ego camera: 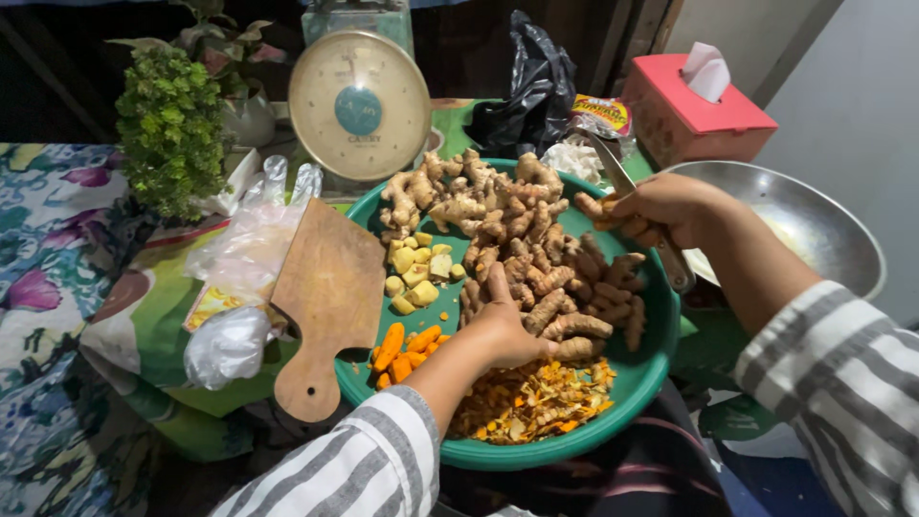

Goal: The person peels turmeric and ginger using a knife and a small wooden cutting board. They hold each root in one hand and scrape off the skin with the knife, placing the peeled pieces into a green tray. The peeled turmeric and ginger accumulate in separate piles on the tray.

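A flowered table cloth [48,239] is covered by a green basin [643,375] of turmeric roots [560,287]. The roots are touched by the left hand [505,330], loosely open. A knife [639,209] and one root are gripped by the right hand [670,209].

You get soft, even light from above and in front, brightest on the green basin [639,383] and its pile of roots [536,249]. The metal bowl [814,225] carries a pale sheen, and the scale dial [359,105] glares faintly. The background behind the plant [170,129] falls to black. Your striped sleeves [847,383] stretch and soften at the lower edge; the middle stays sharp.
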